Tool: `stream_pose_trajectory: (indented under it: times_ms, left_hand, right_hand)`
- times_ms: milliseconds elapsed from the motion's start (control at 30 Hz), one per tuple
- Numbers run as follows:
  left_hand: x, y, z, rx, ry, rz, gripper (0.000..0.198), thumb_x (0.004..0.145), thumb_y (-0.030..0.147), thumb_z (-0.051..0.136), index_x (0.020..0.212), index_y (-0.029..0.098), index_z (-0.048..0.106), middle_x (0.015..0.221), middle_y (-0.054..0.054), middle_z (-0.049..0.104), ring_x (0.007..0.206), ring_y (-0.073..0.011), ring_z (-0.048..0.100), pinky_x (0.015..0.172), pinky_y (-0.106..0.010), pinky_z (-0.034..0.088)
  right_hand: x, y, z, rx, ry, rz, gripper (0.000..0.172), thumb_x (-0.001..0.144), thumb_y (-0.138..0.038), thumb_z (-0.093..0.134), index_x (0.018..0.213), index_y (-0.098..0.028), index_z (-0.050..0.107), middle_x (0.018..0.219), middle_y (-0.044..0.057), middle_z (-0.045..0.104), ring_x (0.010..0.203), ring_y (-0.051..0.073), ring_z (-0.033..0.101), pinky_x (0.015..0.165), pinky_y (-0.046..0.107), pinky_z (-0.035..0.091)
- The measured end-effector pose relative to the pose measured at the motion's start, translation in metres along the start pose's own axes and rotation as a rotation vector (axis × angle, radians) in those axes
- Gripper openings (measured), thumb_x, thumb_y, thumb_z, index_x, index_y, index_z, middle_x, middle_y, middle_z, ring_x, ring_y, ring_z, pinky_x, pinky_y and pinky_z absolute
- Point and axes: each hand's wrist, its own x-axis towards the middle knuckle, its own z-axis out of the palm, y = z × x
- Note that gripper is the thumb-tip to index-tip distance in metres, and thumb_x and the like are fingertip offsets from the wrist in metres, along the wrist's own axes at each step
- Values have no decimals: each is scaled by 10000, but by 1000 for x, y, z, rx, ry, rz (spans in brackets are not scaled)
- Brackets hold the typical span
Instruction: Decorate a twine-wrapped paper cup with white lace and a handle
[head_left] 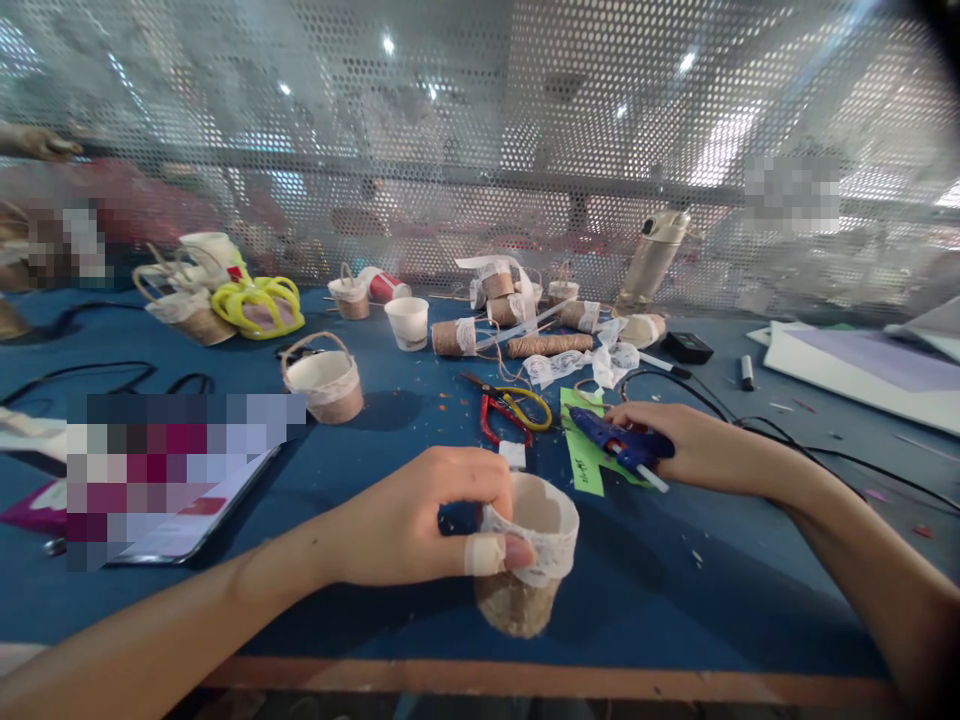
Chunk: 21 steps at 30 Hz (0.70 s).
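Note:
Near the front edge of the table, my left hand (450, 520) pinches the rim of a paper cup (525, 600) wrapped in brown twine, with white lace round its top. A bandage covers the thumb, and the fingertips inside the cup are hidden. My right hand (652, 425) is closed round a blue hot glue gun (619, 440) with a glue stick poking from its back. The glue gun rests at a green paper piece (581, 465). Between the hands, a little farther back, lie scissors (517, 410) with red and yellow handles.
A twine basket with a handle (326, 385) stands behind my left hand. Farther back are a white cup (407, 323), a twine roll (550, 346), lace (559, 368) and several wrapped cups. A tablet (202, 515) lies left; black cables (795, 445) run right. Perforated metal (450, 130) closes the back.

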Motion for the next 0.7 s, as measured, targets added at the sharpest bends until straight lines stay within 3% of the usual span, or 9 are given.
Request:
stream_pose_trajectory:
  times_ms: [67, 200, 400, 600, 700]
  left_hand:
    - [0, 0, 0, -1, 6, -2, 336, 936, 357, 682, 709, 169, 522, 768, 7, 560, 713, -131, 511, 708, -238, 422]
    - [-1, -1, 0, -14, 6, -16, 335, 937, 369, 681, 721, 173, 516, 774, 8, 556, 726, -136, 520, 704, -241, 416]
    - [0, -3, -2, -17, 30, -96, 349, 965, 370, 631, 702, 164, 531, 763, 15, 534, 702, -133, 495, 673, -248, 380]
    - [2, -5, -4, -143, 93, -328, 406, 980, 469, 578, 717, 163, 537, 739, 31, 472, 703, -136, 452, 634, -251, 331]
    - [2, -5, -4, -238, 102, -376, 393, 975, 490, 576, 760, 161, 554, 745, 36, 452, 712, -133, 426, 631, -246, 314]
  right_hand:
    - [-2, 0, 0, -10, 16, 7, 337, 751, -111, 601, 1049, -262, 645, 1001, 36, 736, 830, 239, 669, 763, 331, 484]
    - [-8, -3, 1, -27, 44, 4, 119, 873, -266, 637, 990, -260, 615, 841, 33, 703, 700, 225, 631, 672, 326, 462]
    - [-8, -5, 2, -71, 106, -69, 176, 953, -378, 578, 1047, -231, 599, 896, 76, 685, 741, 230, 621, 680, 334, 452]
    - [-6, -18, 5, -127, 461, -75, 138, 945, -353, 583, 958, -216, 575, 852, 58, 630, 700, 203, 571, 627, 314, 417]
    - [-6, -35, 14, -22, 667, -40, 113, 937, -315, 636, 915, -229, 566, 784, 14, 608, 643, 168, 540, 591, 289, 410]
